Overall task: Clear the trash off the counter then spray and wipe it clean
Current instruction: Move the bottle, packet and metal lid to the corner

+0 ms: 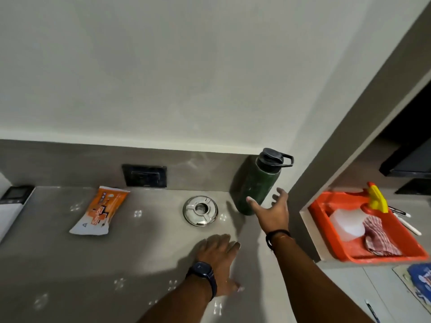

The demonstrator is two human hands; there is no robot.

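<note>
**Bench with one trash packet, both hands open**

Bench (70,264) is grey and matte, with scattered bright light spots and a matching grey backsplash (70,164) behind it. A plain white wall (163,66) is above. A black socket plate (144,175) is set in the backsplash. The bench ends at the right against a grey side panel (349,124).

Orange packet (100,212), orange and white and crumpled, lies flat at the bench's back left, just below the socket plate and well apart from both hands.

Left hand (218,259) rests palm down on the bench near the front centre, fingers straight, holding nothing. A dark watch (203,272) is on that wrist. Right hand (271,213) is extended toward the back right corner, fingers spread apart and empty, with a black band (276,236) on the wrist. Its thumb overlaps the green bottle (254,185); cannot tell if it touches.

The green bottle stands upright in the corner with a black looped lid. A round steel dish (200,210) sits just left of it, between the bottle and the packet.

Past the panel, on a lower shelf, an orange tray (326,203) holds a spray bottle (347,223) with a white body and a yellow trigger. A checked cloth (379,236) lies against the bottle. White pens (408,226) lie beside the tray. A blue packet (419,280) is cut off at the right edge, and a grey device (14,199) is partly out of frame at far left.
</note>
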